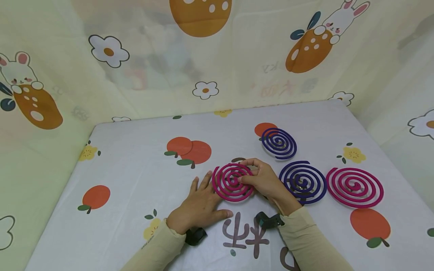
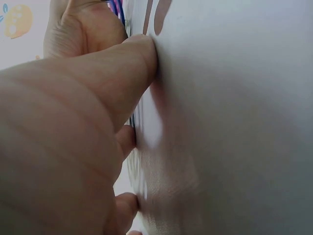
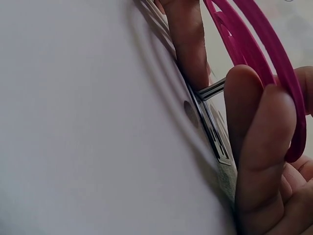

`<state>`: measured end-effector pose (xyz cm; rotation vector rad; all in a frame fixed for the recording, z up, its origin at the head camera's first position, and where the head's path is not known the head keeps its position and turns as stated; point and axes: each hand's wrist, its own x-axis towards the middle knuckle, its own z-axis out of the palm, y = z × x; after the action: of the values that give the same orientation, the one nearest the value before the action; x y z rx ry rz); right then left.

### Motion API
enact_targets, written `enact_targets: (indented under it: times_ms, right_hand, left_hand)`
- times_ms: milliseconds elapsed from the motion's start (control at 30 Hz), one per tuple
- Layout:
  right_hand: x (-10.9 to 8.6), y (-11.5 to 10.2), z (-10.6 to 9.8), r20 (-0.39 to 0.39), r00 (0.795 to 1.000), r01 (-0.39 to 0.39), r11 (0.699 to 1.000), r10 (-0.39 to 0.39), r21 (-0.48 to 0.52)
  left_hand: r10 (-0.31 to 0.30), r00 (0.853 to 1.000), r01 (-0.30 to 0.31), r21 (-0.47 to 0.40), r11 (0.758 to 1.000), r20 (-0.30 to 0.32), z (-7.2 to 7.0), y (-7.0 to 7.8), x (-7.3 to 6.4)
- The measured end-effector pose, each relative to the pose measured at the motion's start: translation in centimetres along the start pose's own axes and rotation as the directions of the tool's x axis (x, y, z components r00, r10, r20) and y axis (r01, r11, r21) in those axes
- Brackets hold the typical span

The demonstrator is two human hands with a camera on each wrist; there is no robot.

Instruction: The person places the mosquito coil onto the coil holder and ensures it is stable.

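Note:
A pink mosquito coil [image 1: 233, 180] is held tilted above the table by my right hand [image 1: 264, 180], which pinches it between thumb and fingers. Beneath it, a flat metal coil stand [image 3: 215, 132] with an upright prong lies on the tabletop. Flat on the cloth to the left, my left hand [image 1: 200, 210] has its fingers spread. Some of its fingertips are hidden behind the coil, and a finger [image 3: 188, 44] touches down beside the stand. Just right of my right hand lies a blue mosquito coil [image 1: 303, 183].
A second blue coil [image 1: 278, 140] sits farther back, and another pink coil [image 1: 355, 186] lies at the right. A fruit-printed white cloth [image 1: 135, 210] covers the table. Patterned fabric [image 1: 162, 75] hangs behind and at both sides.

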<state>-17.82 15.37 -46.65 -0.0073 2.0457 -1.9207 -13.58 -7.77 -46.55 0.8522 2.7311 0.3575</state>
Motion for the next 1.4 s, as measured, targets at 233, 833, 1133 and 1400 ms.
enact_targets:
  times_ms: [233, 833, 1133, 1400]
  right_hand:
    - [0.0, -0.2, 0.1, -0.003, 1.000, -0.011, 1.000, 0.011, -0.008]
    - [0.2, 0.1, 0.0, 0.002, 1.000, -0.016, 0.999, 0.016, -0.032]
    - [0.1, 0.2, -0.2, -0.004, 1.000, -0.012, 1.000, 0.012, -0.029]
    - [-0.4, 0.1, -0.4, -0.014, 1.000, 0.018, 0.994, -0.020, -0.109]
  left_hand:
    - [-0.003, 1.000, 0.003, -0.006, 1.000, 0.001, 0.0, 0.0, 0.0]
    - [-0.004, 1.000, 0.004, -0.003, 1.000, -0.004, 0.0, 0.0, 0.0]
    - [-0.014, 1.000, 0.014, 0.005, 1.000, -0.003, -0.2, 0.0, 0.1]
    - [-0.096, 0.994, 0.092, -0.064, 0.994, -0.053, -0.3, -1.3, 0.2]
